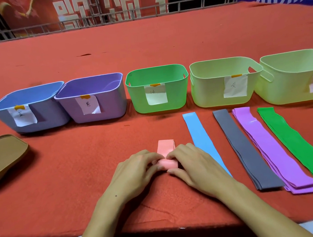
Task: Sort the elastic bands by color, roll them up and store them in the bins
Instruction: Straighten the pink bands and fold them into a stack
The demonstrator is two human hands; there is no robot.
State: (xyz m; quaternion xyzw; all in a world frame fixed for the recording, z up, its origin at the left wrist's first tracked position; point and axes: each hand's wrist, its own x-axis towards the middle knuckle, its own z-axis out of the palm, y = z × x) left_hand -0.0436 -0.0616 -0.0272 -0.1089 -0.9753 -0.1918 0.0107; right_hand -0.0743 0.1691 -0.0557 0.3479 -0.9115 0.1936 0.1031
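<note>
Pink band is the one you are rolling up now, close to your edge of the red table.

Your left hand and right hand sit together, fingers curled on the fat little roll, and only a short flat bit sticks out past them. You look almost done. Next, I think, you roll that last bit in, hold it tight so it cannot spring open, and drop it in its bin. The far right bin may be the pink one; its label is too blurry to read. The blue band, grey bands, purple bands and green bands lie flat to your right.

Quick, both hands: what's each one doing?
Left hand: fingers curled on the pink band, rolling it.
Right hand: gripping the same band.
</note>
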